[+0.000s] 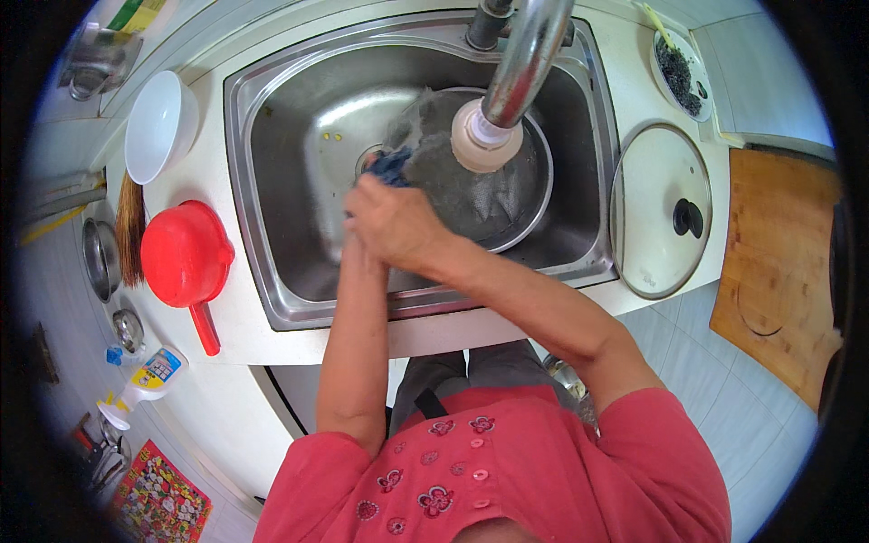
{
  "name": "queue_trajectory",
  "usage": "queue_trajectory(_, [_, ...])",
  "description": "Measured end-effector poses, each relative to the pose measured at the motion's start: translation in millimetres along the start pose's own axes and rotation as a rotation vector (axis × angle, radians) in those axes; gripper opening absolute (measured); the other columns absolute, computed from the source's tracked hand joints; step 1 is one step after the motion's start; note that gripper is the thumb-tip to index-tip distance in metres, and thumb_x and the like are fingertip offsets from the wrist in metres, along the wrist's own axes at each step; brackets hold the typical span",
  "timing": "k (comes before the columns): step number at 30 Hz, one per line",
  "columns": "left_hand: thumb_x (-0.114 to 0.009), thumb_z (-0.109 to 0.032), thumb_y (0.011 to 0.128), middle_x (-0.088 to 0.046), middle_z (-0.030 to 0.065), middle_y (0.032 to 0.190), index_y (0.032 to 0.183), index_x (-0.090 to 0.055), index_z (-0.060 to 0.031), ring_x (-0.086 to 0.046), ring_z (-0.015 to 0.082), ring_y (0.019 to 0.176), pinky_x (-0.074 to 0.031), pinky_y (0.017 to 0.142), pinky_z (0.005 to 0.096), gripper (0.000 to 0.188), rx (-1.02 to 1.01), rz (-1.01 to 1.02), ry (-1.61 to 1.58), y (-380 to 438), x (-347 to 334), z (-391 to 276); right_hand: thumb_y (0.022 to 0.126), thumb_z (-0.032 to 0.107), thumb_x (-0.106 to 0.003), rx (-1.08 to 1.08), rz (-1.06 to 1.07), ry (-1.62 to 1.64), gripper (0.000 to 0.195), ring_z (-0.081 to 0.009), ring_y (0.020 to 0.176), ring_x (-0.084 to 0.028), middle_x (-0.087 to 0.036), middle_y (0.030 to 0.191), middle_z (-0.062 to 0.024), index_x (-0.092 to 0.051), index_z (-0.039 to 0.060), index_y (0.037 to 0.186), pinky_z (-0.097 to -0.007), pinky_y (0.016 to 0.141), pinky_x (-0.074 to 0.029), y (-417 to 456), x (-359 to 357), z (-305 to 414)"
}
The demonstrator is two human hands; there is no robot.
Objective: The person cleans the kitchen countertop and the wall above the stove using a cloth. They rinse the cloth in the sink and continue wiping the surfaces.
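Over the steel sink [275, 271], my right hand [400, 220] is closed on a bunched dark blue cloth [390, 166]. My left hand [360, 234] is pressed against it from beneath and left; its fingers are mostly hidden, and a dark bit of the cloth shows between the hands. Right of the cloth, a round pan or basin [543, 197] with a pale rim stands in the sink, with water in it. The faucet [526, 68] with a round pale spout head [487, 139] hangs above the basin.
Left counter: white bowl [153, 129], straw brush [129, 231], red plastic dipper [183, 254], spray bottle [153, 373]. Right: glass lid [652, 210] beside the sink, bowl with dark bits [679, 75] and a spoon, wooden board [774, 265]. Small yellow bits [331, 137] lie in the sink.
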State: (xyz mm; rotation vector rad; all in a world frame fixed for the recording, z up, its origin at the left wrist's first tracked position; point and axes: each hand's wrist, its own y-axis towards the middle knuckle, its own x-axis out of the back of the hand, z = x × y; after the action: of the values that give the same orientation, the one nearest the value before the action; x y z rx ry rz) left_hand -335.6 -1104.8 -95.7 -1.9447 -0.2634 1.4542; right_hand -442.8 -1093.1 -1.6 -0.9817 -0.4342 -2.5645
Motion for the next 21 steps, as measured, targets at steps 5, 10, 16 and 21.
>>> queue_trajectory(5, [-0.05, -0.026, 0.103, -0.065, 0.0111, 0.114, 0.119, -0.061, -0.0087, -0.066, 0.0265, 0.104, -0.056, 0.089, 0.0421, 0.026, -0.123, -0.065, 0.236, -34, -5, -38, 0.089, 0.025, -0.067, 0.108, -0.102, 0.105, 0.022, -0.0359, 0.072, -0.068, -0.063, 0.083, -0.0167, -0.059, 0.0056, 0.083, -0.0471, 0.06, -0.055, 29, -40, 21])
queue_trajectory(10, [-0.045, -0.027, 0.105, -0.066, 0.0102, 0.112, 0.116, -0.062, -0.0087, -0.067, 0.0261, 0.103, -0.056, 0.089, 0.0415, 0.028, -0.229, -0.221, 0.439, -48, -16, -37, 0.095, 0.031, -0.058, -0.049, -0.035, 0.021, 0.031, -0.0394, 0.078, -0.07, -0.07, 0.085, -0.0213, -0.069, 0.0036, 0.086, -0.0501, 0.069, -0.056, 51, -55, 13])
queue_trajectory(16, [-0.04, -0.027, 0.106, -0.066, 0.0122, 0.114, 0.118, -0.058, -0.0057, -0.065, 0.0259, 0.097, -0.054, 0.086, 0.0442, 0.031, -0.284, -0.356, 0.509, -45, -15, -15, 0.098, 0.032, -0.047, -0.382, -0.005, -0.088, 0.041, -0.0419, 0.08, -0.07, -0.071, 0.085, -0.0217, -0.073, 0.0048, 0.083, -0.055, 0.072, -0.055, 52, -57, -50])
queue_trajectory(21, [-0.041, -0.022, 0.107, -0.056, 0.0154, 0.126, 0.124, -0.051, 0.0003, -0.057, 0.0323, 0.114, -0.053, 0.092, 0.0569, 0.03, -0.159, -0.287, 0.43, -40, -21, 10, 0.096, 0.04, -0.056, -0.577, -0.294, -0.08, 0.041, -0.0396, 0.081, -0.07, -0.072, 0.082, -0.02, -0.074, 0.0056, 0.083, -0.0472, 0.078, -0.056, 29, -26, -108])
